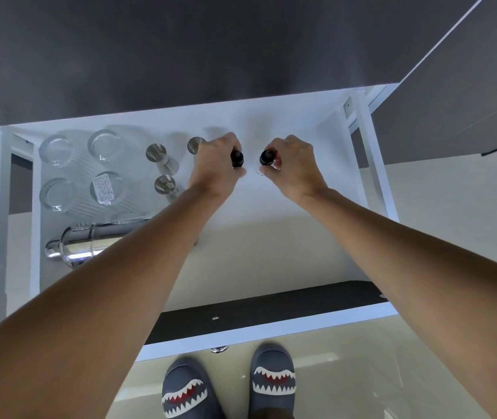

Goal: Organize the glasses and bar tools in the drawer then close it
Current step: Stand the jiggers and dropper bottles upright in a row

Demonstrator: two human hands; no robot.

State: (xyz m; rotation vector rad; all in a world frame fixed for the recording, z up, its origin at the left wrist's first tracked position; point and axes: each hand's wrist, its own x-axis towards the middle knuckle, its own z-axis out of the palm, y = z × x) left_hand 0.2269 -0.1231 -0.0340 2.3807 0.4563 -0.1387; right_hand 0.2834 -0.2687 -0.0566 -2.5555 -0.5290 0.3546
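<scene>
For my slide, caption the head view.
Both hands, left hand and right hand, set black-capped tools beside glasses in open drawer.

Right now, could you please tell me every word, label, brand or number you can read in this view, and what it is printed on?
Nothing here can be read.
White sticker on the upturned base of one glass in the drawer: several lines of fine print, too small and blurred to make out.
Slippers: a toothed mouth design only, no lettering.
Cocktail shaker, metal cups and the black-topped pieces in both hands: no markings visible.
</scene>
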